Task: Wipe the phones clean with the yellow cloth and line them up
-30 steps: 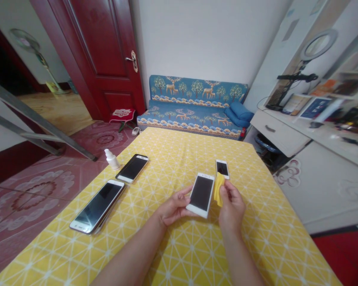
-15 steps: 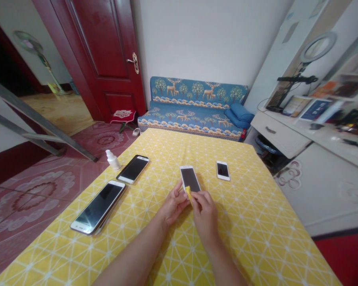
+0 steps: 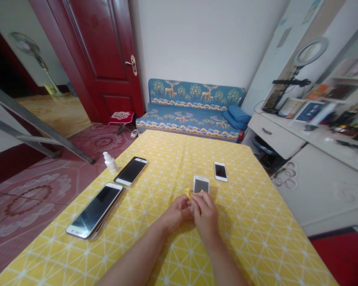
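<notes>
A white smartphone (image 3: 201, 184) with a dark screen is just beyond my fingers near the middle of the table. Its lower part is hidden behind my right hand. A small yellow cloth (image 3: 187, 193) is bunched between my fingertips at the phone's lower left. My left hand (image 3: 177, 212) is closed, its fingers at the cloth; whether it also grips the phone is hidden. Pinching the cloth, my right hand (image 3: 205, 210) covers the phone's lower end, where another bit of yellow shows above the fingers.
A small white phone (image 3: 221, 171) lies to the right. Two larger phones, one farther off (image 3: 130, 171) and one nearer (image 3: 95, 210), lie on the left beside a white pump bottle (image 3: 110, 162). A yellow patterned cloth covers the table (image 3: 179, 254). Beyond stands a blue sofa (image 3: 185, 115).
The white phone has turned more upright in view and shifted right and nearer. My left hand has come off its left edge and closed in by the cloth and my right hand.
</notes>
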{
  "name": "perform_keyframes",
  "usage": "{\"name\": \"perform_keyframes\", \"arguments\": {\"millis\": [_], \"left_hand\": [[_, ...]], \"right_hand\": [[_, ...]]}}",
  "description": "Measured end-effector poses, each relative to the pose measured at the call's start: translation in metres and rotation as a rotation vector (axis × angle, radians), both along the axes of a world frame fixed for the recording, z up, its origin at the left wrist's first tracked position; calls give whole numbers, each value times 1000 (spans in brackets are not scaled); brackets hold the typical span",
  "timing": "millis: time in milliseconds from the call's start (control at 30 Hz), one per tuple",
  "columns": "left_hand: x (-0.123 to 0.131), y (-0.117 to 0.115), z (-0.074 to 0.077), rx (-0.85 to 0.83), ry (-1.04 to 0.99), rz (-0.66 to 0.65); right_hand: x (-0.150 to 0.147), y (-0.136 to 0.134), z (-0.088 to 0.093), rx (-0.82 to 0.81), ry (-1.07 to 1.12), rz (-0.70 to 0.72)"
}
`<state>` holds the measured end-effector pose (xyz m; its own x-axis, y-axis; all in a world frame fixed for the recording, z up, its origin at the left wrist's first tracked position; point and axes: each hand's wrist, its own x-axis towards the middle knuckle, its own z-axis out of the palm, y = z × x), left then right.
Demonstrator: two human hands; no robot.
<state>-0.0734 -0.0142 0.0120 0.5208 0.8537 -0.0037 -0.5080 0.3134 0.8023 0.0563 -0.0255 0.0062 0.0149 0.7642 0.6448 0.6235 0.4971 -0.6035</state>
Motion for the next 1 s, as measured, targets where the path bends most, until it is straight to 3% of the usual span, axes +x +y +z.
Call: {"name": "perform_keyframes", "arguments": {"millis": [100,233,433,500,633,800,867,1000], "left_hand": [[-2,-2,2,-2,11,-86],[-3,-3,5,28,-12,-237],[-3,0,3,-17,-8,-243],[-4,4,2,-57,-25,-205],[-3,7,2,-106,-54,-85],[2,5,-4,-276,-67,87],[2,4,-6,-344,-132,66],[0,4,-8,-348,-267,-119]], "right_hand": [[1,1,4,36,26,-10],[25,8,7,83,144,-211],[44,12,0,-81,641,-436],[37,9,-2,-154,739,-395],[9,-1,0,-262,717,-213],[-20,-12,9,-169,472,54],[-26,-16,11,-108,355,135],[-31,-19,12,-32,191,215]]}}
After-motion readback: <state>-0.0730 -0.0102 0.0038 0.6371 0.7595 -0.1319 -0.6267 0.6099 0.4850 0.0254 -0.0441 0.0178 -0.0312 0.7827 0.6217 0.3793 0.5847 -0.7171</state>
